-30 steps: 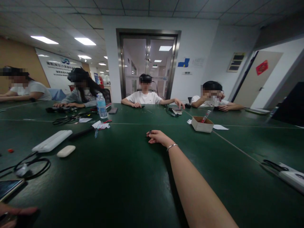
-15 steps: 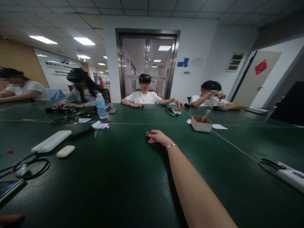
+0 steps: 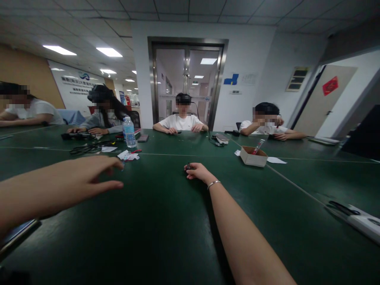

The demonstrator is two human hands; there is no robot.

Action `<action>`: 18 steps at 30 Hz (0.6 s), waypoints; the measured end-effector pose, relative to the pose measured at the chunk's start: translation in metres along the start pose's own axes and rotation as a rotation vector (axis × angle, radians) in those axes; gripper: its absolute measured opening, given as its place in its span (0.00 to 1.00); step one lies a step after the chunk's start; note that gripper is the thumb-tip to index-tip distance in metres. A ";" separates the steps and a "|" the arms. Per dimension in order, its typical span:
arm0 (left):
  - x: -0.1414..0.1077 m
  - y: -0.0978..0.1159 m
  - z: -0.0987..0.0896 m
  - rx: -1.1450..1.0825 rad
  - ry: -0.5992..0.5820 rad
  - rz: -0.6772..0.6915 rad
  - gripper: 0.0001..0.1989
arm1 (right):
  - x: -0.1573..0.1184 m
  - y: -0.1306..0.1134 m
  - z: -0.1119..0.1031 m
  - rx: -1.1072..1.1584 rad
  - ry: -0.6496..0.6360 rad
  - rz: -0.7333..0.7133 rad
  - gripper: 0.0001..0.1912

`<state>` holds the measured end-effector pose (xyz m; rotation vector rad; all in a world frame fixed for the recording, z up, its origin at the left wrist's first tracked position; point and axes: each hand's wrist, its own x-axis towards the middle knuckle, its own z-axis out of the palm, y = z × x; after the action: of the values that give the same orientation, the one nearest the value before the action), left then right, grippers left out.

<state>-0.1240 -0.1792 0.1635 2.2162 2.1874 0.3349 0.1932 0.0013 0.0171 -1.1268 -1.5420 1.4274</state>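
Stretched out over the left part of the green table [image 3: 166, 221] is my left hand [image 3: 95, 174], its thumb and fingers apart and nothing between them. It hovers near some crumpled white paper [image 3: 129, 155] beside a water bottle [image 3: 129, 132]. My right hand [image 3: 199, 172], with a silver bracelet at the wrist, rests on the middle of the table. Its fingers close around a small dark object [image 3: 188, 167], too small and covered to name. My left forearm hides what lies beneath it on the table.
An open cardboard box [image 3: 253, 157] with a red and clear item stands right of centre. A phone [image 3: 19, 235] lies at the left, black cables [image 3: 86, 147] farther back. A white device [image 3: 363, 221] lies at the right edge. Several people sit across the table.
My left hand has come in from the lower left and now reaches forward, covering the white power bank. My right hand stays in place. The person opposite has drawn one hand back from a device.
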 end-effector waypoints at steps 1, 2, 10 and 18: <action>0.015 0.019 0.002 0.016 -0.083 0.143 0.25 | 0.001 0.001 0.000 -0.021 0.005 -0.008 0.09; 0.032 0.039 0.009 0.013 -0.145 0.233 0.22 | 0.002 0.001 0.001 -0.048 0.012 -0.019 0.08; 0.158 0.129 0.135 -0.346 -0.018 0.410 0.22 | 0.008 0.007 0.013 -0.392 0.156 -0.133 0.11; 0.150 0.123 0.200 -0.687 0.235 0.363 0.08 | 0.008 0.006 0.023 -0.623 0.203 -0.247 0.09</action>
<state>0.0295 -0.0052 0.0092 2.1919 1.3898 1.1921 0.1699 0.0014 0.0088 -1.3217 -1.9537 0.6529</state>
